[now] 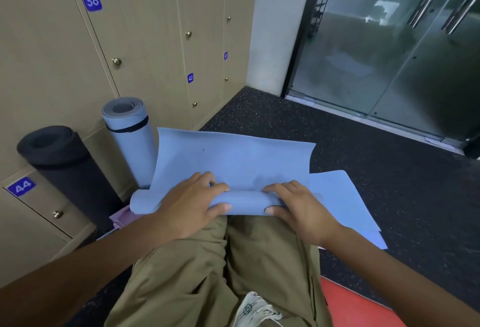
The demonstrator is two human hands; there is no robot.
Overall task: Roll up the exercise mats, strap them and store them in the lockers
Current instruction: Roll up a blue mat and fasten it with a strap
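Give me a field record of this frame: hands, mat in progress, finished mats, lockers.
left hand: grips the rolled end of the light blue mat
right hand: grips the same roll
light blue mat: partly rolled, the rest loose ahead
strapped blue mat: rolled, black strap, upright against the lockers
black mat: rolled, leaning there, no strap visible
lockers: visible doors closed

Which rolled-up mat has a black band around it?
The light blue rolled mat standing against the lockers has the black strap near its top. The black rolled mat beside it shows no strap, and the blue mat in the hands is only partly rolled.
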